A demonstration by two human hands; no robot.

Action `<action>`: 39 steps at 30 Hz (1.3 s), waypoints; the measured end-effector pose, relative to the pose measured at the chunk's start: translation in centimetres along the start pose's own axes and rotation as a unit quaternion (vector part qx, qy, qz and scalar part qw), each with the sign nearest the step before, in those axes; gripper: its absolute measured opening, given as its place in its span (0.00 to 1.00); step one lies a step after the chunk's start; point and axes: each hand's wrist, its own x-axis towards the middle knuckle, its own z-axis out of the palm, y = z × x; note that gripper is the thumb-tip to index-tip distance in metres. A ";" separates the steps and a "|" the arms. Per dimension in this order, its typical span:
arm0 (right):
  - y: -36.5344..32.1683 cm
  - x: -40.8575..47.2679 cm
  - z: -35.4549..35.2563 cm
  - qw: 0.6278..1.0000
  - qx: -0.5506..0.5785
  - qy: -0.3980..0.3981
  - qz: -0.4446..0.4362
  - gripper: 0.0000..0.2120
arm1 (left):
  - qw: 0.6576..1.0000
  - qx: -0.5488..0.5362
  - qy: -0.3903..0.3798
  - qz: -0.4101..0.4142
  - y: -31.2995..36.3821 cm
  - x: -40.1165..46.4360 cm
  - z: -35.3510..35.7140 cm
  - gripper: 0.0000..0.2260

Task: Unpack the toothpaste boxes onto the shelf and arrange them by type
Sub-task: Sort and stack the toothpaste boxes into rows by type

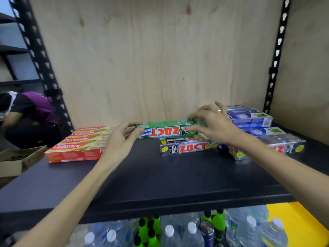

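Dark shelf [160, 175], green upside-down ZACT box [165, 131]

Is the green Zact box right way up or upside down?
Upside down: on the green Zact box, held at both ends, the red ZACT lettering reads inverted.

**A shop stockroom or retail shelving aisle**

The setting looks like a shop or its stockroom. A dark shelf board [160, 184] sits in a rack of black slotted metal uprights [42, 65] with a plywood back panel [156, 59]. Boxed toothpaste lies in brand groups: red Colgate boxes [78, 145] at left, Zact boxes [185, 147] in the middle, blue boxes [249, 118] at right. Below, many capped water bottles [192, 234] stand packed together. At far left an open cardboard carton [16, 161] sits near a crouching person [30, 114].
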 end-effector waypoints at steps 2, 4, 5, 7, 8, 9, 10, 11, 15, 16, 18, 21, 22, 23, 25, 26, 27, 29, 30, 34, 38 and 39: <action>-1.3 -1.6 -0.4 1.000 0.005 0.000 -0.023 0.33 | 1.000 0.008 -0.009 0.011 0.3 -1.8 -1.3 0.08; -2.5 -3.1 -0.6 0.999 0.019 -0.005 -0.034 0.30 | 0.999 0.036 -0.015 0.022 0.6 -3.9 -2.7 0.06; -3.0 -3.9 -0.6 0.999 0.029 -0.015 -0.038 0.27 | 0.998 0.056 -0.019 0.027 0.9 -5.1 -3.3 0.06; -4.2 -5.7 -0.5 0.996 0.052 -0.040 -0.060 0.20 | 0.995 0.096 -0.027 0.014 1.6 -7.2 -4.1 0.08; -4.7 -6.6 -0.4 0.994 0.068 -0.047 -0.072 0.19 | 0.994 0.104 -0.032 -0.013 2.2 -8.2 -4.3 0.10; -5.2 -7.4 -0.3 0.992 0.087 -0.051 -0.073 0.22 | 0.992 0.109 -0.038 -0.045 2.7 -9.1 -4.4 0.12; -5.6 -8.1 -0.3 0.991 0.111 -0.056 -0.059 0.25 | 0.989 0.116 -0.046 -0.075 3.4 -9.8 -4.5 0.15; -6.0 -8.7 -0.4 0.988 0.135 -0.064 -0.031 0.27 | 0.985 0.127 -0.053 -0.103 3.7 -10.2 -4.4 0.17; -7.0 -9.5 -0.6 0.978 0.158 -0.115 0.070 0.27 | 0.975 0.154 -0.058 -0.148 4.4 -10.8 -4.1 0.29; -7.1 -9.7 -0.6 0.976 0.166 -0.111 0.089 0.27 | 0.975 0.155 -0.056 -0.148 4.4 -10.7 -4.0 0.31; -7.3 -10.2 -0.4 0.973 0.184 -0.088 0.109 0.28 | 0.974 0.163 -0.040 -0.153 4.2 -10.7 -3.8 0.31; -7.4 -11.3 -0.7 0.965 0.234 -0.070 0.096 0.29 | 0.975 0.151 -0.024 -0.160 4.1 -10.9 -3.6 0.29; -7.5 -11.5 -0.9 0.959 0.258 -0.076 0.087 0.26 | 0.978 0.131 -0.027 -0.158 4.3 -11.1 -3.5 0.28; -7.4 -11.7 -1.0 0.957 0.270 -0.081 0.075 0.23 | 0.983 0.105 -0.038 -0.148 4.4 -11.2 -3.6 0.25; -7.2 -11.8 -1.1 0.960 0.262 -0.084 0.059 0.19 | 0.989 0.062 -0.079 -0.106 4.4 -11.4 -4.1 0.17; -7.2 -11.7 -1.0 0.961 0.257 -0.077 0.061 0.18 | 0.990 0.045 -0.101 -0.093 4.3 -11.4 -4.3 0.14; -7.2 -11.5 -0.8 0.962 0.257 -0.065 0.068 0.17 | 0.988 0.037 -0.120 -0.089 4.0 -11.3 -4.7 0.14; -7.6 -10.8 -0.4 0.963 0.249 -0.057 0.089 0.22 | 0.984 0.039 -0.143 -0.100 3.6 -11.0 -5.2 0.15; -7.8 -10.5 -0.3 0.965 0.233 -0.062 0.103 0.28 | 0.982 0.043 -0.148 -0.113 3.5 -10.7 -5.2 0.15; -7.8 -10.3 0.2 0.973 0.195 -0.039 0.115 0.26 | 0.981 0.076 -0.129 -0.123 2.8 -9.9 -4.6 0.15; -7.1 -10.7 0.2 0.976 0.198 -0.011 0.085 0.27 | 0.980 0.139 -0.091 -0.108 2.2 -9.7 -4.2 0.18; -6.9 -10.7 0.4 0.983 0.168 -0.018 0.075 0.27 | 0.982 0.134 -0.087 -0.103 2.3 -9.6 -4.2 0.19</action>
